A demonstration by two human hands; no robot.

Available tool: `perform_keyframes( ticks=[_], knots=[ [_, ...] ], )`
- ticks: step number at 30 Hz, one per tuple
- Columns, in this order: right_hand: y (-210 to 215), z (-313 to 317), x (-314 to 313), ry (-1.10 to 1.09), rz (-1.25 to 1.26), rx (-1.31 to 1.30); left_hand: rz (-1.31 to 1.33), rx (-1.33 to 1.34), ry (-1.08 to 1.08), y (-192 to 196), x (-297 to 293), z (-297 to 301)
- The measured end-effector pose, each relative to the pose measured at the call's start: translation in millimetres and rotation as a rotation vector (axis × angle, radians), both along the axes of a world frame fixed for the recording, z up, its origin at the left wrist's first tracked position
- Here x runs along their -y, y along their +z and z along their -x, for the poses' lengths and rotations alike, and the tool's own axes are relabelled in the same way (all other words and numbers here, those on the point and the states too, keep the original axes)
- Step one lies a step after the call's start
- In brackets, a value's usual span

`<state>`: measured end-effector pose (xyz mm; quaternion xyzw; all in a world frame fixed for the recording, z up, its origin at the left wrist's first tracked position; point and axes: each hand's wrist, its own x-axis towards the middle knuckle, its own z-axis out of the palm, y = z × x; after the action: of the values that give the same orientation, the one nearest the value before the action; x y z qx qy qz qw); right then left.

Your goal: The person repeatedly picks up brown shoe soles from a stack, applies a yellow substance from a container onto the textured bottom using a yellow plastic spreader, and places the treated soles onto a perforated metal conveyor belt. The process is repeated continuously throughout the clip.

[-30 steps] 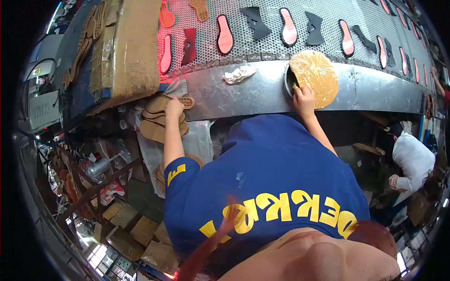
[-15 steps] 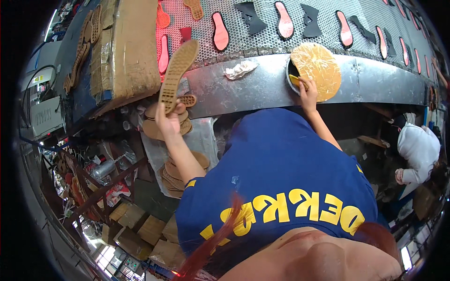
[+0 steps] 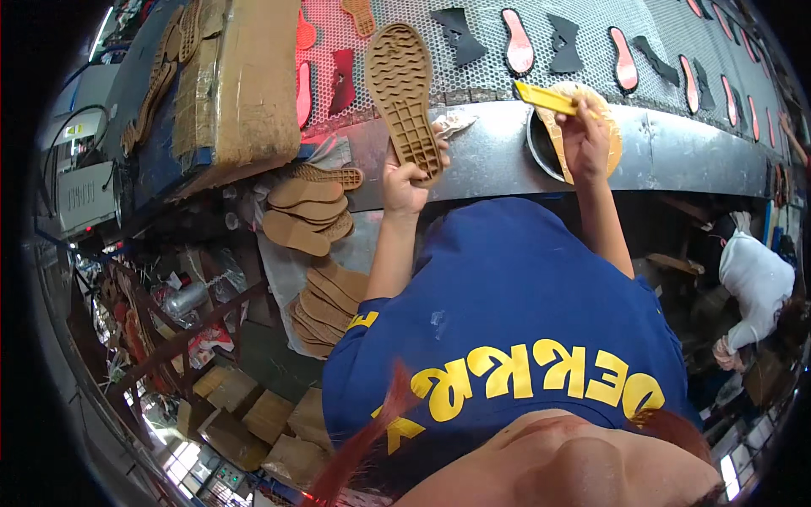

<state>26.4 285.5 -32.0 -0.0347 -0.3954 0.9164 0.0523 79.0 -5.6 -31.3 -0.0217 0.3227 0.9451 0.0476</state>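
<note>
My left hand grips a tan shoe sole by its narrower end. The sole stands up over the bench edge, its wavy and gridded tread showing. In my right hand is a yellow brush, held between thumb and fingers and pointing left; its tip is too small to make out clearly. Just under that hand sits a round pot, partly covered by a tan disc-shaped lid with a shiny wrapping. A crumpled white cloth lies behind the sole.
Beyond the metal ledge, a mesh conveyor carries pink-faced soles and black shoe pieces. More tan soles are stacked at my left. A cardboard box stands far left; another person is at right.
My left hand has brought the sole rightward and turned its tread into view. My right hand has lifted the yellow brush up out of the pot.
</note>
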Motion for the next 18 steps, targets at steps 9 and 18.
perform_keyframes(
  ticks=[9,18],
  knots=[
    [111.8,-9.5,54.4,-0.301,-1.173,-0.791,0.047,-0.133,-0.205,25.1,-25.5,-19.2],
    [102.1,-8.6,73.2,-0.349,-1.152,-0.804,0.192,-0.156,-0.197,42.1,-39.9,-33.6]
  ],
)
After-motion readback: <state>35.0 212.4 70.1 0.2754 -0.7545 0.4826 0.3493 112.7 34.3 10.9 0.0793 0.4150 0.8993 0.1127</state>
